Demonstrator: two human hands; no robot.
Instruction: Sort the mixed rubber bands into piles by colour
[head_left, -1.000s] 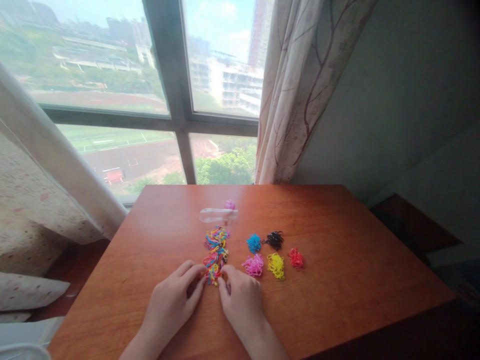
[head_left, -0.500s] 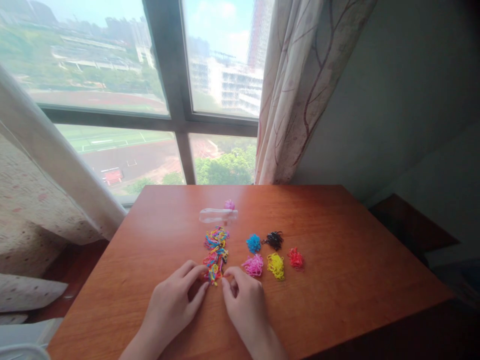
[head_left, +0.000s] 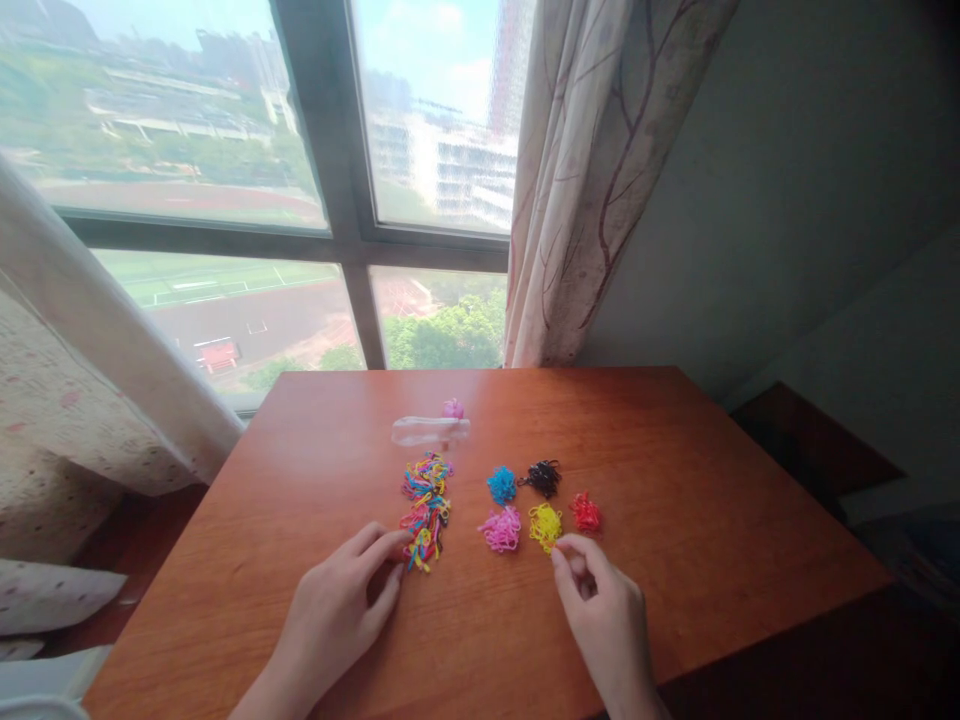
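Left hand [head_left: 337, 592] curved beside mixed bands [head_left: 425, 516], grip parted; right hand [head_left: 606, 600] near yellow bands [head_left: 545, 525], fingertips together.

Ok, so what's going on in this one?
A person has both bare hands over a wooden table. The left hand is at the near end of a mixed-colour pile of small bands. The right hand is by the yellow pile, its grip too small to make out. Blue, black, pink and red piles lie around the yellow one.
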